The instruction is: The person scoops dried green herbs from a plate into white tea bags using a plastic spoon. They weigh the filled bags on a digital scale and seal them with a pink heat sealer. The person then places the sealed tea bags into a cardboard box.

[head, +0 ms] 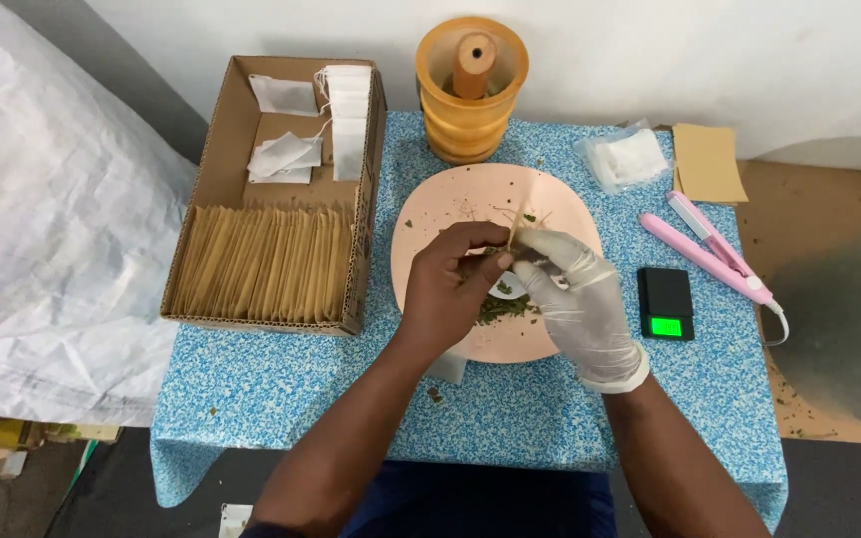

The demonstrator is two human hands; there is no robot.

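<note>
My bare left hand (450, 279) and my right hand (575, 299), which wears a white glove, meet over a pink round plate (450, 199). Together they pinch a small tan paper sachet (516, 227) that stands upright between the fingertips. Under my hands on the plate lies a small heap of dried green leaves (505, 309), partly hidden by the fingers. A white scrap shows at the plate's near edge under my left wrist.
A cardboard box (213, 149) at the left holds a row of tan envelopes (261, 264) and white filter bags (349, 120). Behind the plate stands an orange wooden mortar (471, 90). To the right lie a clear packet, a brown envelope (708, 162), a pink sealer (710, 249) and a small black scale (666, 303).
</note>
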